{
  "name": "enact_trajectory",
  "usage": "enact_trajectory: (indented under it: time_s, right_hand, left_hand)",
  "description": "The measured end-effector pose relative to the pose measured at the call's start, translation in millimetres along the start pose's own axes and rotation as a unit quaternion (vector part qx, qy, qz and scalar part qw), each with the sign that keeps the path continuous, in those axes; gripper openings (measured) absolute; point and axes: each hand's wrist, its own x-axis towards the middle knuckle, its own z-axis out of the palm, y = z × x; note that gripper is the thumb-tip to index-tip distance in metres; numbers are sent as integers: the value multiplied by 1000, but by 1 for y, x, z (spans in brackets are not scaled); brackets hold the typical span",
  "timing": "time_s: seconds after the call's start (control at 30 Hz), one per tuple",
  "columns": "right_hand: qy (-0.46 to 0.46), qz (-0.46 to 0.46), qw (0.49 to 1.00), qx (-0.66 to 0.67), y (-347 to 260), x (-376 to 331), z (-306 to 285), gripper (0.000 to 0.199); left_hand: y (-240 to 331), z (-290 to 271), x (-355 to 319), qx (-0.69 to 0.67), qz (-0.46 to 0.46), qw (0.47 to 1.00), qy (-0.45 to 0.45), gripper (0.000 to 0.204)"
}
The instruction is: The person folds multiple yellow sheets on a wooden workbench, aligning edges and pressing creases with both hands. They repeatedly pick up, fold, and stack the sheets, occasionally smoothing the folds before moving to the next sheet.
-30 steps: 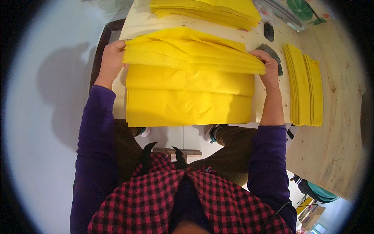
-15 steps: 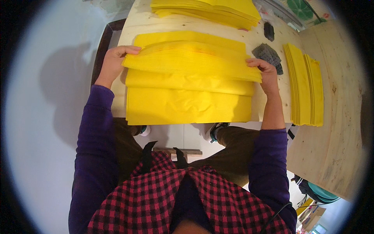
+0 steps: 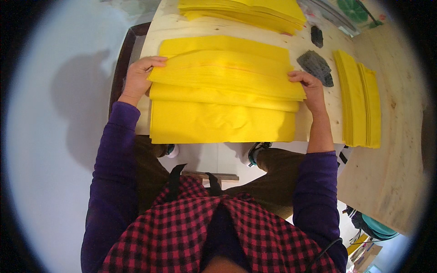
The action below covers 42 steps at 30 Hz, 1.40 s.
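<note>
A stack of yellow fabric sheets (image 3: 223, 68) lies before me, its layered near edge raised in a long flap. My left hand (image 3: 140, 78) grips the left end of this flap, thumb and fingers pinched round it. At the opposite end my right hand (image 3: 310, 87) pinches the right corner, with the fingers on top. Beneath the flap a folded yellow layer shows, and a flat yellow sheet (image 3: 223, 127) reaches the table's near edge. The thumbs are mostly hidden by the cloth.
The pale wooden table (image 3: 157, 34) carries another pile of yellow fabric (image 3: 246, 13) at the back. Folded yellow bundles (image 3: 353, 100) stand on the right, near a wooden board (image 3: 391, 136). A grey mesh-like bundle (image 3: 315, 67) and a small black object (image 3: 317, 36) lie near my right hand.
The flap between my hands lies slightly lower and flatter, its middle less bulged. Both hands keep their hold at the two ends.
</note>
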Motion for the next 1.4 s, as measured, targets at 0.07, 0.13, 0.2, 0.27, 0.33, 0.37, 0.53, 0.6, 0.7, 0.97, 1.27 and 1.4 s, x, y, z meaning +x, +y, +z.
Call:
enact_trajectory:
  time_s: [0.07, 0.13, 0.2, 0.27, 0.33, 0.37, 0.53, 0.6, 0.7, 0.97, 1.27, 1.4]
  right_hand:
    - [5, 15, 1000, 2, 0, 0, 1, 13]
    - [1, 6, 1000, -10, -1, -1, 1, 10]
    - [1, 3, 1000, -17, -2, -2, 2, 9]
    - [-4, -4, 1000, -5, -2, -2, 2, 9]
    - [1, 3, 1000, -9, -1, -1, 2, 11]
    - [3, 5, 1000, -7, -1, -1, 2, 12]
    - [0, 20, 1000, 24, 3, 0, 0, 12]
    - [-5, 20, 999, 47, 6, 0, -1, 11]
    - [-9, 9, 999, 49, 9, 2, -1, 11]
    - [-12, 28, 999, 44, 10, 5, -1, 10]
    - [-8, 27, 998, 48, 9, 2, 0, 10]
    - [-6, 20, 1000, 21, 7, 3, 0, 11]
  left_hand:
    - [2, -2, 0, -5, -7, 1000, 8, 18]
    - [6, -10, 1, 21, -22, 999, 18, 21]
    - [15, -18, 6, 71, -39, 996, 31, 24]
    - [29, -23, 11, 109, 35, 990, 85, 25]
    - [49, -25, 17, 126, 74, 982, 123, 25]
    - [60, -21, 19, 126, 80, 980, 133, 25]
    - [112, 10, 18, 260, 147, 953, 54, 18]
    - [127, 20, 2, 216, 124, 967, 53, 15]
    - [143, 30, -37, 55, -14, 998, 22, 19]
    - [123, 44, -58, -547, -355, 728, 213, 47]
    - [95, 18, 2, -639, -364, 668, 116, 55]
    - [79, 1, 22, -547, -475, 682, 102, 51]
